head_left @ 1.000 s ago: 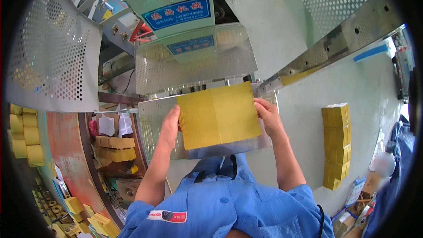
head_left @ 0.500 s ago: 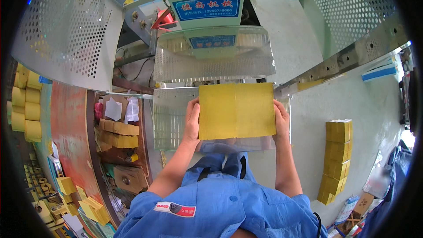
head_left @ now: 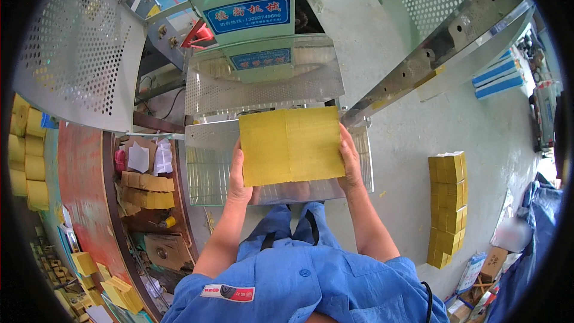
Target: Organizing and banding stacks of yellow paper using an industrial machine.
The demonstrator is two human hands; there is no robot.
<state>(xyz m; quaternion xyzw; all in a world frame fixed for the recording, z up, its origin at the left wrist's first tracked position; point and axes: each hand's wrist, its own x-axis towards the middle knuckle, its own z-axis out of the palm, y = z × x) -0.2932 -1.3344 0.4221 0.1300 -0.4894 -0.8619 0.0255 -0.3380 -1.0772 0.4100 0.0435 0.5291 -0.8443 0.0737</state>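
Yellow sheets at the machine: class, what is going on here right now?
A person in a blue work shirt holds a stack of yellow sheets by its side edges, left hand and right hand, over the metal tray of a green machine. More yellow bundles are stacked on the floor to the right.

Paper stack [head_left: 292, 145] over tray [head_left: 206, 167], between hands.

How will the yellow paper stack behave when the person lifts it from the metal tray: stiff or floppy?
The yellow paper stack probably stays fairly stiff: it looks flat, with no sag between the left hand and right hand. Gripped only at its side edges, it seems light. Loose sheets might slide apart if tilted.
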